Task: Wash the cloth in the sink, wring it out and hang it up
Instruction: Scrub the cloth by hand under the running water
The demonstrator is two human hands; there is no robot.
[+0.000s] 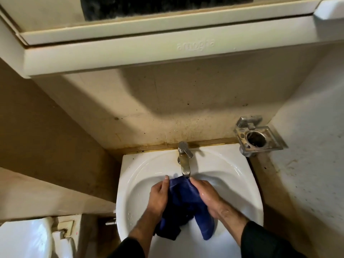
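A dark blue cloth [183, 202] hangs between both hands over the white sink [149, 164], its top edge right under the spout of the steel faucet [184, 159]. My left hand [159, 196] grips the cloth's left side, fingers curled round it. My right hand [204, 194] holds the right side, thumb and fingers closed on the fabric. Two wet ends of the cloth dangle toward the basin's front. Whether water is running from the spout I cannot tell.
A metal tumbler holder [257, 137] is fixed to the right wall beside the sink. A white cabinet with a mirror [149, 43] juts out overhead. A toilet cistern [26, 237] stands at lower left. Stained beige walls close in on both sides.
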